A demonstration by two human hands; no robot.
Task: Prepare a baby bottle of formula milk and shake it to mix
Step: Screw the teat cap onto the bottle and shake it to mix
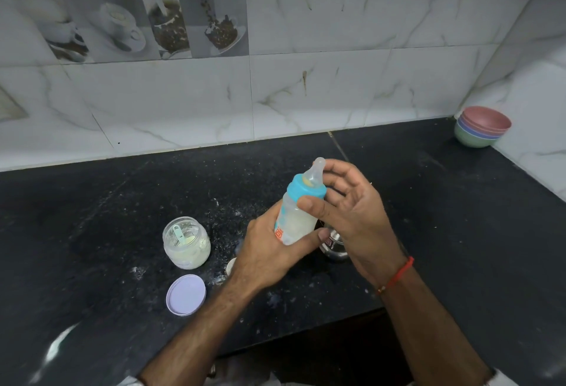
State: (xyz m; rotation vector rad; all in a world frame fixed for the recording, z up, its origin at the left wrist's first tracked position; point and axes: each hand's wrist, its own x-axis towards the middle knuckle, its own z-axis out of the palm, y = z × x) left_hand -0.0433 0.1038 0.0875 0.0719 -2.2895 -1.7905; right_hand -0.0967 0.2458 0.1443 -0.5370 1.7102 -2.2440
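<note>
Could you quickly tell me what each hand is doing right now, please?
Left hand: grips the baby bottle.
Right hand: open, thumb touching the bottle.

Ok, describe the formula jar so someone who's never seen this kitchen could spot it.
On the black counter under the marble wall tiles, look left of the left hand gripping the bottle. A squat clear jar stands there. Only it holds pale powder and a scoop, its lilac lid lying in front.

Worktop (122,217): black speckled stone, matt. Baby bottle (295,217): translucent plastic. Cup (335,246): glossy metal. Wall tiles (337,79): glossy marble-look.
</note>
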